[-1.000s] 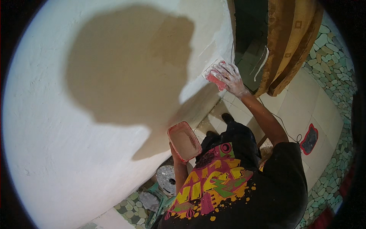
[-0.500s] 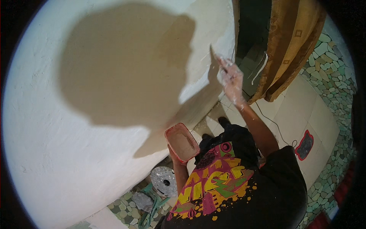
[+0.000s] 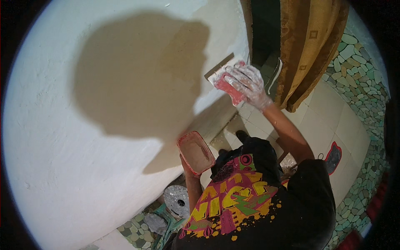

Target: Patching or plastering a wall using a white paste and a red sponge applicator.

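My left hand (image 3: 189, 168) grips a red rectangular tub (image 3: 203, 170) from its side, low beside the wall. Pale putty (image 3: 195, 152) coats the inside of the tub. My right hand (image 3: 251, 86), smeared with white, is wrapped round a wide putty spreader with a red grip (image 3: 229, 89). The spreader's blade edge faces the white wall (image 3: 104, 171), near the wall's right end by the doorway. Whether the blade touches the surface I cannot tell. A damp-looking darker patch shows near the top of the wall, partly under my shadow.
A brown and gold curtain (image 3: 306, 54) hangs in the doorway at the right. Pale tiles (image 3: 348, 112) and greenish stone mosaic (image 3: 366, 100) cover the floor. Below the tub are a grey speckled disc (image 3: 176, 201) and a grey lump (image 3: 155, 223). A red-edged dark mat (image 3: 333, 157) lies right.
My right hand has turned and moved slightly left and down, so the spreader's broad face and red grip now show. The tub has barely shifted in my left hand.
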{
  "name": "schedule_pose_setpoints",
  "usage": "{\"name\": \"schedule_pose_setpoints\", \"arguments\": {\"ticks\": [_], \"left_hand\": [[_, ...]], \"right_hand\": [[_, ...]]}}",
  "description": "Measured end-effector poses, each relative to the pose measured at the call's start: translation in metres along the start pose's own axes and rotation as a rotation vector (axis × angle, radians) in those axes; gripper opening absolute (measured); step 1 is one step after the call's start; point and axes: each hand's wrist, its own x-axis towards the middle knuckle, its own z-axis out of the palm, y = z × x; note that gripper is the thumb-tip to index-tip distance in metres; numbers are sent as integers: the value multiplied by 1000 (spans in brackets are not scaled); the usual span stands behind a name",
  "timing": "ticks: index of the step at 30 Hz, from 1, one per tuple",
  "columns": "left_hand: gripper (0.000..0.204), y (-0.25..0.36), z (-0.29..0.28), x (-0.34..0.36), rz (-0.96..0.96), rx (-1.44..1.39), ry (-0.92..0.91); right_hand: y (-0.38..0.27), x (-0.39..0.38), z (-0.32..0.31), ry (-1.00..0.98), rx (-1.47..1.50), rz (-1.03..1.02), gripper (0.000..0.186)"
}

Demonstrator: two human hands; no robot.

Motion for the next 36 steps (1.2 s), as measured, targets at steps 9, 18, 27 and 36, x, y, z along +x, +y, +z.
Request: {"name": "schedule_pose_setpoints", "arguments": {"ticks": [9,18,27,36], "left_hand": [[58,-11,-14,4,-11,27,9],[59,-1,14,14,-97,-17,-81],[63,11,-2,20,-117,-6,-41],[62,30,-37,15,-101,-72,-46]], "right_hand": [[72,-9,43,13,-195,-271,49],[47,-68,51,-333,-11,54,60],[-16,21,30,366,879,939,33],[-55,64,71,362,563,746,32]]}}
